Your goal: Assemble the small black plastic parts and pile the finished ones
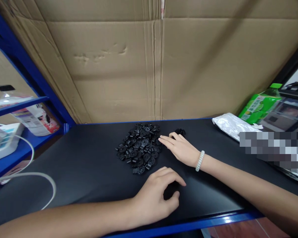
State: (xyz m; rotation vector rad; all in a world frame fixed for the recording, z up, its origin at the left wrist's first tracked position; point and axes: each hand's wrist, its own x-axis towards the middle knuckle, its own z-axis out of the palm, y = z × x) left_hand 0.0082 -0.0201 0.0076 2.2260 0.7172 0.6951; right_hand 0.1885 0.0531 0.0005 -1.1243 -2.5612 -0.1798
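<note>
Cardboard wall (109,72) stood behind black tabletop (81,158). Far left, blue rack (42,71) held black-capped bottle (34,119), white cable (53,188) looped nearby. Mid-table sat messy heap of black perforated plastic discs (140,147). Left hand (155,193) hung out just in front, thumb and fingers curved, gap between. Right hand (182,150), pale bracelet (200,161) on wrist, had fingertips by heap's right edge; couldn't tell if pinching anything. Small black cluster (180,132) sat just behind it. Far right: silvery bag (232,124), green-capped bottle (259,107).
</note>
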